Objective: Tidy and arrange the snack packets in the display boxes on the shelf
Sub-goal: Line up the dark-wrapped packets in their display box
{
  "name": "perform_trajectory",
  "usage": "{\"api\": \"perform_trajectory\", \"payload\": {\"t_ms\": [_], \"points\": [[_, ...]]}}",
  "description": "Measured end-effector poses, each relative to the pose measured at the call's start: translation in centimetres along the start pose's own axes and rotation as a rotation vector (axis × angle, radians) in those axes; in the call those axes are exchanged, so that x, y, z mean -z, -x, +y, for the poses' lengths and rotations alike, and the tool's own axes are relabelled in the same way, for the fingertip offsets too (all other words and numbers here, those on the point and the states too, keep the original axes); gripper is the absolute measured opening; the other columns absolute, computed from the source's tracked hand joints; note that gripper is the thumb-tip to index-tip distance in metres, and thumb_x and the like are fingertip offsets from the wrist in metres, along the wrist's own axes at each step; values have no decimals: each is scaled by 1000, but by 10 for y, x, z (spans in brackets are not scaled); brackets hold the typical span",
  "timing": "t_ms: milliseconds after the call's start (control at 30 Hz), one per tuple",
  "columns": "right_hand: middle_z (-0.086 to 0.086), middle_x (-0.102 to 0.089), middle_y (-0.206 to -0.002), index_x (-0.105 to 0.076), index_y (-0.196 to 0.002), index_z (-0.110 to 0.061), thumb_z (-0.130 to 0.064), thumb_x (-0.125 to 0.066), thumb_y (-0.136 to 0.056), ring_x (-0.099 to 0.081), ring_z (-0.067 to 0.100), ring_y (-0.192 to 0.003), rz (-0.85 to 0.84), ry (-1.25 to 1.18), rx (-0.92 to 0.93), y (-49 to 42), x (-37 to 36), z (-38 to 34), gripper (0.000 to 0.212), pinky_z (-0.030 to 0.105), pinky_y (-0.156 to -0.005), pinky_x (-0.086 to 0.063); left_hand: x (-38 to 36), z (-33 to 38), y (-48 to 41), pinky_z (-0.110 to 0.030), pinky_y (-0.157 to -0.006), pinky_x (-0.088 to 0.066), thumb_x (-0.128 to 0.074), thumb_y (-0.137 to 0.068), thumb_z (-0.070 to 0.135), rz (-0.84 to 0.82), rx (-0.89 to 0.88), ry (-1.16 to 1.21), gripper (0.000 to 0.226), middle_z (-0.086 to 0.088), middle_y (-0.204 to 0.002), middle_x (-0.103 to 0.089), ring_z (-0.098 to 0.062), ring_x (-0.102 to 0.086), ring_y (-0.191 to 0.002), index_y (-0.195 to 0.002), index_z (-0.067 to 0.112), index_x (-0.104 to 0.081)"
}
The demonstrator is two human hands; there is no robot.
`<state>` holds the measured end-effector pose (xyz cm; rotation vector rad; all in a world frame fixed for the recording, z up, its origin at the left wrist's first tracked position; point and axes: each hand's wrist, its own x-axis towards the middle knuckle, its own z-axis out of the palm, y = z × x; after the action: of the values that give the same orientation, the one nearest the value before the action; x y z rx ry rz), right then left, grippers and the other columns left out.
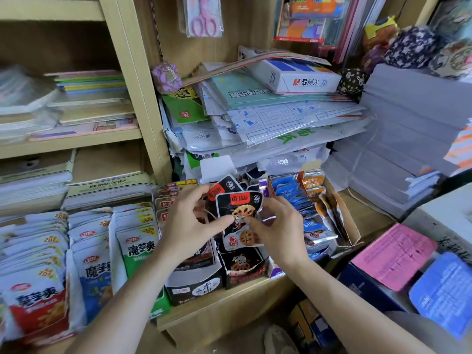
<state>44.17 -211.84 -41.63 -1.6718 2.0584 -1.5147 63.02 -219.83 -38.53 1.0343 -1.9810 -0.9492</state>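
Both hands hold a small stack of black lotus-root snack packets (240, 204) above a black display box (246, 273) on the shelf. My left hand (190, 226) pinches the stack's left side with thumb and fingers. My right hand (277, 226) pinches its right side near the middle. A second black display box (195, 287) stands left of the first. Rows of white konjac snack packets (89, 254) fill boxes further left. Blue and orange packets (304, 200) fill a torn cardboard box (350, 226) on the right.
Piled stationery and plastic-wrapped paper (268, 118) hang low over the back of the snack boxes. Reams of grey paper (408, 139) stack at the right. A pink sheet (393, 254) and blue packets (444, 290) lie on boxes at the lower right. The wooden shelf edge (224, 310) runs below.
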Motion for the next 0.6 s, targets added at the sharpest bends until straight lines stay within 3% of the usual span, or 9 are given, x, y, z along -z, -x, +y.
{"api": "perform_trajectory", "payload": {"t_ms": [100,167,300,367,433,500,600], "points": [[-12,-64,-78,-67,-86,-23,-39,-84,-77,-58,11,-72,-24,180,98,9,-9,-4,26,34,-62,-52,-8,2,0,-8,-85,-38,-91,-66,41,83,-88,-126,58,24,-112,-51,13,-50,-104,-114,36,-58],[-10,-65,-76,-66,-87,-21,-41,-84,-77,-57,14,-72,-55,224,99,10,-11,-6,29,37,-62,-52,-11,4,-1,-8,-79,-36,-91,-67,36,103,-125,-177,51,22,-105,-53,11,-50,-100,-106,33,-59],[-10,-67,-78,-66,-91,-20,-20,-82,-77,-63,7,-73,-229,-23,-46,-3,10,-6,21,28,-67,-55,-7,6,-1,-11,-67,-37,-91,-70,32,61,-135,-149,38,20,-87,-66,2,-61,-84,-89,33,-58],[-3,-68,-79,-65,-89,-18,-9,-73,-80,-63,12,-74,-181,-207,-179,-13,26,-2,16,31,-70,-55,-7,7,-1,-13,-67,-40,-91,-70,33,48,-125,-147,37,22,-84,-67,2,-63,-83,-87,34,-58],[0,-69,-84,-66,-92,-21,-24,-72,-82,-66,20,-80,-84,-303,-297,-24,35,4,12,43,-74,-58,-7,6,-2,-16,-69,-43,-91,-70,34,38,-107,-125,36,23,-85,-68,0,-64,-83,-87,34,-59],[-2,-70,-90,-67,-97,-26,-54,-72,-80,-68,21,-86,-80,-313,-377,-33,34,7,33,48,-79,-58,-6,5,-2,-18,-71,-45,-90,-69,35,27,-98,-100,36,24,-88,-69,0,-65,-84,-86,35,-59],[0,-69,-83,-70,-93,-24,-75,-66,-76,-67,17,-78,-200,-247,-399,-43,24,-6,55,43,-76,-58,-7,5,0,-28,-76,-51,-90,-68,39,26,-96,-91,36,23,-88,-70,-1,-67,-85,-87,37,-60]]}}
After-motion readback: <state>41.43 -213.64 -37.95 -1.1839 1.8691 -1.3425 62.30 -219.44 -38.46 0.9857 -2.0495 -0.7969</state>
